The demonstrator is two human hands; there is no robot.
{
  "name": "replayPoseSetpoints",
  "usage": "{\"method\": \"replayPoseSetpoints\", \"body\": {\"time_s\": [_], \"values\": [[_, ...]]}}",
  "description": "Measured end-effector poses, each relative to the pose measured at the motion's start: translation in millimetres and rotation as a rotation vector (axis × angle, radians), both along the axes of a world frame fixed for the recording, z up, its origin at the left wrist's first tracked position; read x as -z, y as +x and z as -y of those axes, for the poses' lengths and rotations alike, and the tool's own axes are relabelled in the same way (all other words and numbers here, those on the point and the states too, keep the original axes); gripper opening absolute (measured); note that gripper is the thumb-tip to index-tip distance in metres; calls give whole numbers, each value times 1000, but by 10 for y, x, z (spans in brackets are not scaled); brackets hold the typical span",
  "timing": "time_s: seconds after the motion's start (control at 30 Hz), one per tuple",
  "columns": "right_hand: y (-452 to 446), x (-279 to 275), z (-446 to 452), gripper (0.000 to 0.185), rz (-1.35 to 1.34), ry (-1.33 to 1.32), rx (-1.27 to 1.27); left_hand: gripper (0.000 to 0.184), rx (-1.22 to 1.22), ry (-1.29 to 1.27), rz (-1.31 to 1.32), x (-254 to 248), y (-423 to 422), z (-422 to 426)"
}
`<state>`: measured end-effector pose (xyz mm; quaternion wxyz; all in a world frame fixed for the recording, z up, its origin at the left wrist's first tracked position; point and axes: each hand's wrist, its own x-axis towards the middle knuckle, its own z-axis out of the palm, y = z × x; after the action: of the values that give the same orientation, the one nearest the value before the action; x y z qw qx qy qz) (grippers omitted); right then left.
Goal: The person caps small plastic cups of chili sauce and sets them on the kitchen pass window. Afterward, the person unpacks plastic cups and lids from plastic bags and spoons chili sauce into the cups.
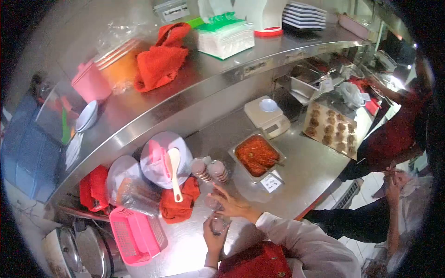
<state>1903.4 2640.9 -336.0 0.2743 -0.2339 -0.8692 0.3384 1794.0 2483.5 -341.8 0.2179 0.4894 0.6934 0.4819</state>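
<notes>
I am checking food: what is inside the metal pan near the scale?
Red food, and a utensil whose tip is covered, as is the bottom of the pan.

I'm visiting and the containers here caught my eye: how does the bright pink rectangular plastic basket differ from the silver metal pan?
The bright pink rectangular plastic basket has walls full of holes; the silver metal pan looks solid-walled. No food shows in the basket, while the pan holds chunky red food. Both are open-topped and sit on the steel counter.
</notes>
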Motion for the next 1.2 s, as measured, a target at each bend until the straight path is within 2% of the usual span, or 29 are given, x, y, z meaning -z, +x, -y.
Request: {"method": "replayPoseSetpoints", "body": {"time_s": [0.03, 0.13, 0.2, 0.23, 0.3, 0.4, 0.47, 0.53, 0.57, 0.63, 0.67, 0.73, 0.8, 0.87, 0.93, 0.97, 1.03, 1.1, 1.2], "values": [[-57, 45, -10, 73, -14, -4, -21, 68, 20, -1, -107, -46, -29, -1], [-193, 197, -62, 68, 62, -45, -74, 69, -36, 2, -66, 12, -125, 40], [-242, 282, -100, 63, -49, 27, -19, 70, -123, -16, -60, -54, -216, 108], [-263, 257, -94, 63, -55, 20, -68, 70, -128, -36, -60, -145, -256, 123], [-258, 187, -86, 61, -162, -46, 47, 69, -162, -50, -33, -201, -333, 175], [-255, 156, -51, 63, -99, -157, 69, 69, -249, 8, 69, -449, -388, 173], [-267, 243, 36, 67, -124, -143, 40, 69, -296, 54, 15, -632, -437, 96], [-264, 285, 158, 71, -106, -120, -20, 69, -201, 164, -75, -894, -475, -14], [-269, 220, 291, 70, 9, -90, 25, 68, -174, 162, -81, -1004, -485, -55], [-318, 102, 459, 67, -5, -79, -48, 68, -142, 97, -47, -1231, -491, -58], [-382, 13, 525, 64, -16, -71, -90, 69, -154, 91, -103, -1169, -511, -18], [-493, -346, 658, 58, -100, -235, -228, 70, -177, 85, -71, -1234, -521, 145], [-638, -177, 709, 55, -160, -205, -297, 71, -269, 141, -68, -1289, -541, 381], [-709, -275, 904, 57, -244, -267, -272, 71, -349, 241, -6, -1551, -544, 714], [-822, -494, 1202, 63, -402, -515, -305, 71, -496, 255, 55, -1702, -468, 1150], [-879, -551, 1320, 63, -393, -537, -401, 72, -573, 278, 57, -1731, -459, 1385], [-1032, -685, 1499, 70, -398, -107, -418, 72, -712, 313, 30, -1769, -414, 1870], [-999, -1239, 1825, 72, -338, -76, -635, 72, -907, 312, -20, -1803, -324, 2389], [-1124, -1337, 2691, 76, -243, -107, -758, 71, -1161, 357, -118, -1951, 5, 3249]]}}
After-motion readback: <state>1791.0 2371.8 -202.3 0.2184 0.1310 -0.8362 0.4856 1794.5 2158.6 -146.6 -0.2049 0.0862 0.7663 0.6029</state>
